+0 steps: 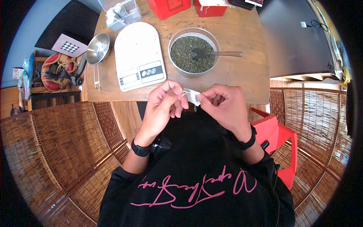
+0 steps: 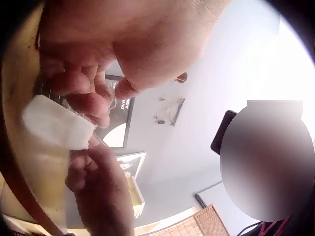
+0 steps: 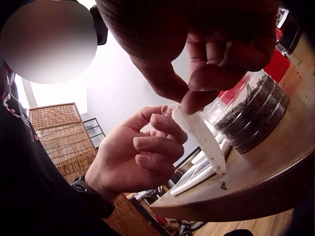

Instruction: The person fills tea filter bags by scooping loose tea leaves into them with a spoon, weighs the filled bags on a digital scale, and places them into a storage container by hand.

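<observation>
A small white pouch is held between the two hands, just off the table's near edge. My right hand pinches one edge of it between thumb and forefinger. A thin white string runs from the pouch to my left hand, whose thumb and forefinger pinch it while the other fingers curl loosely. In the right wrist view the pouch hangs down at a tilt, with dark specks on it. The left wrist view shows the pouch pale and flat beside the fingertips.
On the wooden table are a white scale, a clear round tub of dried green leaves with a spoon in it, and a metal pan. Behind stand a clear box and red containers. A red chair is at right.
</observation>
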